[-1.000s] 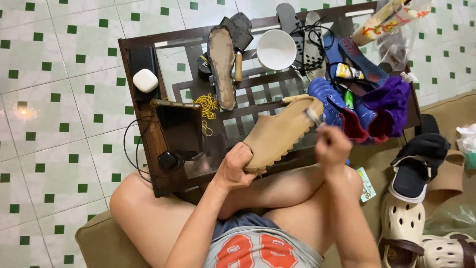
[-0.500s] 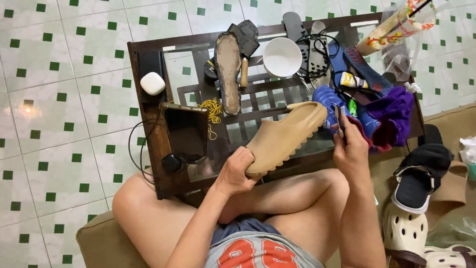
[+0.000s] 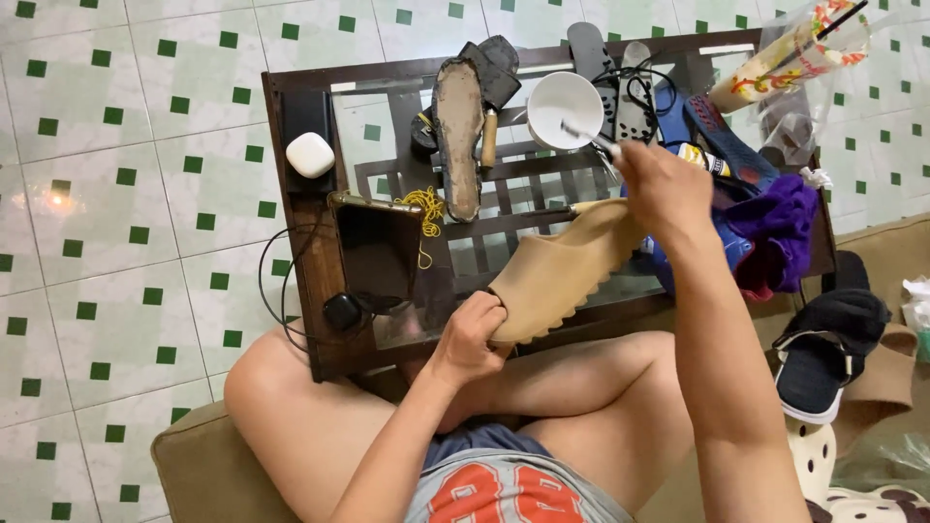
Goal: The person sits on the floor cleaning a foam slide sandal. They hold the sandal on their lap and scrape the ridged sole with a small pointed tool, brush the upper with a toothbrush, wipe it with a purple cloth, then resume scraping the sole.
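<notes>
Green-and-white tiled floor and cluttered dark wooden glass-topped table point(image 3: 300, 281) behind tan moulded foam slide sandal point(image 3: 562, 271), likely light, soft and flexible, gripped at heel by closed left hand point(image 3: 472, 334), right hand point(image 3: 664, 189) pinching thin silvery tool point(image 3: 589, 138) over white bowl point(image 3: 564, 105).

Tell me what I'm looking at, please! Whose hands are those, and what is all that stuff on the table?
The camera sits on a person's head and looks down, so you see that person's own arms and knees. There is no machine, just two bare hands. The left hand grips one end of a tan slipper. The right hand holds a thin tool up near a white bowl. In front of them stands a dark glass-topped table. On it lie a worn shoe sole, a phone, a small white case, yellow string and purple cloth. More shoes lie on the right.
</notes>
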